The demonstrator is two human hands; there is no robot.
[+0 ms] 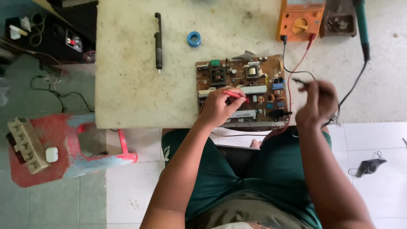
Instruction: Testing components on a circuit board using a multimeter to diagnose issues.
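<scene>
Worktable (135, 85) over pale tiled floor (373, 140)

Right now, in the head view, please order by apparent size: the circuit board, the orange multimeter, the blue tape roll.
1. circuit board
2. orange multimeter, partly cut off by the frame's top edge, yet clearly smaller
3. blue tape roll

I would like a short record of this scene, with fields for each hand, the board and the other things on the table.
left hand: holds a red probe, tip on the circuit board
right hand: raised beside the board, blurred, holds a black probe
circuit board: brown, flat at the near edge of the table
meter: orange, at the far edge, red and black leads plugged in
other things: blue tape roll, black pen-shaped tool, soldering iron
floor: red stool carrying a power strip
</scene>
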